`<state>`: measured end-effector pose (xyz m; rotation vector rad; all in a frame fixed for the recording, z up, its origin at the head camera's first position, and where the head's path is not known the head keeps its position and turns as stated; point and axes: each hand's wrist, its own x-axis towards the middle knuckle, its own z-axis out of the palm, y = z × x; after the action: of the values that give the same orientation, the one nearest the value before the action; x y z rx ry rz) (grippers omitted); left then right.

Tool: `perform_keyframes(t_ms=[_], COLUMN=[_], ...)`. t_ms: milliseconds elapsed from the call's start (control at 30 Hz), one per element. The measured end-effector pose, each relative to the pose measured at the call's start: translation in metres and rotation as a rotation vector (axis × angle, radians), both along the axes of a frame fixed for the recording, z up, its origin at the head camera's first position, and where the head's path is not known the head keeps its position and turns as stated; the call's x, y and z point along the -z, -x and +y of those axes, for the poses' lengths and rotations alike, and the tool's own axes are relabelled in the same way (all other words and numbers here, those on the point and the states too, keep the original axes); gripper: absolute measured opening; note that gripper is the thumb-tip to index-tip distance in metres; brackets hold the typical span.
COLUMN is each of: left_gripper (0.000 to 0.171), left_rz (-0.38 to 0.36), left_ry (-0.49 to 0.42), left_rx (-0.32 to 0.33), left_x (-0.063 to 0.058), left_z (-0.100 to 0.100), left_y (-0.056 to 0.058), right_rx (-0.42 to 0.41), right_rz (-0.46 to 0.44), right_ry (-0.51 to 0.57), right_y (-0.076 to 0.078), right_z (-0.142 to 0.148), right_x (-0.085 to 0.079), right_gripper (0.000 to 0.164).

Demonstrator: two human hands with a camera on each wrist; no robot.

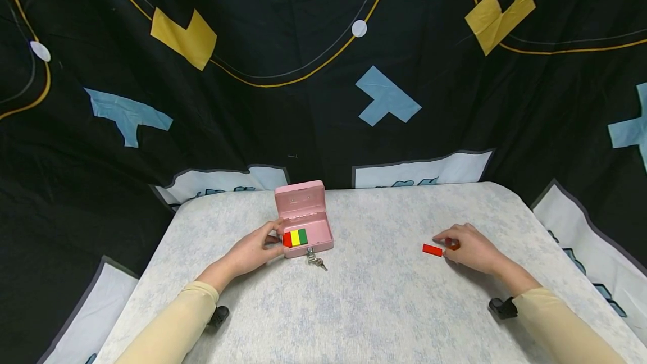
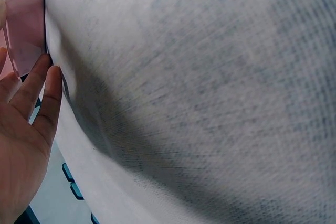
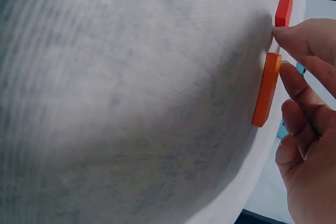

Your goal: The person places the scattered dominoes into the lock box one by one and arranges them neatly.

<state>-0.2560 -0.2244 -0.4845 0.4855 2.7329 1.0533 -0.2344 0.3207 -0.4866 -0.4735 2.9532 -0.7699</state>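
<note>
A pink metal cash box [image 1: 320,231] stands with its lid [image 1: 301,198] raised. Inside it, at the left, lie red [image 1: 287,240], yellow [image 1: 295,238] and green [image 1: 303,236] blocks side by side. My left hand [image 1: 256,247] rests against the box's left side, fingers fairly straight in the left wrist view. To the right, a red block [image 1: 432,250] lies flat on the table. My right hand [image 1: 472,247] hovers low there, thumb tip by the red block's end. An orange block [image 3: 266,90] sits by its index fingertip, partly covered by the hand in the head view.
A small padlock [image 1: 310,255] with keys [image 1: 318,263] is at the front of the box. The pale patterned table [image 1: 374,302] backs onto a black curtain [image 1: 313,128] with taped yellow and blue shapes.
</note>
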Motion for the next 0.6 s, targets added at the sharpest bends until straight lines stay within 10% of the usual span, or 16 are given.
perform_keyframes(t_ms=[600], left_gripper=[0.038], left_rz=[0.009], left_ry=[0.019], left_rx=[0.003], left_x=[0.000], left_z=[0.001], left_y=[0.001], right_rx=[-0.070], right_rz=[-0.064], right_ry=[0.012], right_y=[0.009], right_z=[-0.024], right_x=[0.000], right_gripper=[0.045])
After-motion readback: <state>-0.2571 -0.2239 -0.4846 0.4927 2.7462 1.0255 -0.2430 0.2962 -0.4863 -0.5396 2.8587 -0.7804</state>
